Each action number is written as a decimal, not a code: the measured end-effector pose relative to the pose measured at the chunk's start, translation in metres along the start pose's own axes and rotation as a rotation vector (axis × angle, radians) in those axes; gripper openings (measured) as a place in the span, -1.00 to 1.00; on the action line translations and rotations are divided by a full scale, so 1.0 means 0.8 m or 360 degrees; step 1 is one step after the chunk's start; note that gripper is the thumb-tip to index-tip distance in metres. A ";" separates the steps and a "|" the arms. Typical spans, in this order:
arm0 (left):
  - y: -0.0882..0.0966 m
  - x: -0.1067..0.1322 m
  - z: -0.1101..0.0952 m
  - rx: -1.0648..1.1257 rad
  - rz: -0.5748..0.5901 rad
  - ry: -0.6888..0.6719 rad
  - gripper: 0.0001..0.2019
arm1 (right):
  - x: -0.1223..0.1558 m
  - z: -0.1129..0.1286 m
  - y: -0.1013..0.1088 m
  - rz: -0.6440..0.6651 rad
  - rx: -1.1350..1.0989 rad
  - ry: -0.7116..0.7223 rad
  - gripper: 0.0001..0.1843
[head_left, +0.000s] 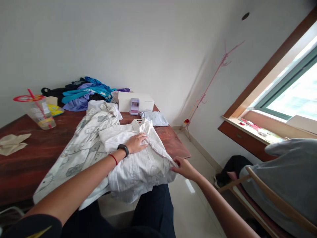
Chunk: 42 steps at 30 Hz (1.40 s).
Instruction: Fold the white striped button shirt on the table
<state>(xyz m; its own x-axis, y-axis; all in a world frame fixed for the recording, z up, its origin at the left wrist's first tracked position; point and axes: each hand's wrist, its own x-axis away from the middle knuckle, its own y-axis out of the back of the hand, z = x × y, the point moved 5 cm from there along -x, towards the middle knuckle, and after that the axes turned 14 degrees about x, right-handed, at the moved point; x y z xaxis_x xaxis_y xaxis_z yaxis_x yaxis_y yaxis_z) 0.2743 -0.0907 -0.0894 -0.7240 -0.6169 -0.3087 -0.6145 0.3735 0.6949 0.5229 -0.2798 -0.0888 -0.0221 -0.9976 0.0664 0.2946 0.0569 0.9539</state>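
Observation:
A white striped shirt (138, 168) with a collar lies on the table, its lower part hanging over the front edge toward my legs. My left hand (137, 142), with a dark band on the wrist, rests flat on the shirt just below the collar, fingers stretched out. At the shirt's right side my right hand (182, 165) pinches the edge of the cloth between thumb and fingers. Under and to the left of the shirt spreads a white printed cloth (74, 155) with grey cloud-like figures.
The brown table (12, 177) holds a plastic cup with a straw (39, 110), a paper napkin (13, 143), a heap of clothes (89, 91), a white box (146, 101) and a folded light cloth (155, 118). A pink coat stand (210, 82) leans in the corner. A person (292, 175) sits at right.

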 end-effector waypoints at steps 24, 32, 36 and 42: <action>0.035 -0.058 0.016 0.0172 -0.0163 0.0422 -0.69 | 0.123 0.092 -0.125 0.0793 0.0236 0.0103 -0.74; 0.051 -0.109 0.045 0.0155 -0.0260 0.0587 -0.12 | 0.069 0.050 -0.062 -0.0034 -0.0263 -0.0198 -0.78; 0.058 -0.121 0.046 0.0164 -0.0224 0.0484 -0.26 | 0.036 0.031 -0.036 -0.0392 -0.0438 -0.0272 -0.73; 0.101 -0.144 0.048 0.0053 -0.0080 0.0348 -0.49 | 0.024 0.042 -0.064 -0.0357 -0.0470 -0.0349 -0.40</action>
<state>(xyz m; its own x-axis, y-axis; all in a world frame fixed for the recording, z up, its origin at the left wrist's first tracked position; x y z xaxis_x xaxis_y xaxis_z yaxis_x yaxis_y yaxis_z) 0.2961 0.0371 -0.0231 -0.6095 -0.7692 -0.1918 -0.6607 0.3592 0.6592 0.4752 -0.3001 -0.1265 -0.3099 -0.9498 -0.0422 0.5195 -0.2063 0.8292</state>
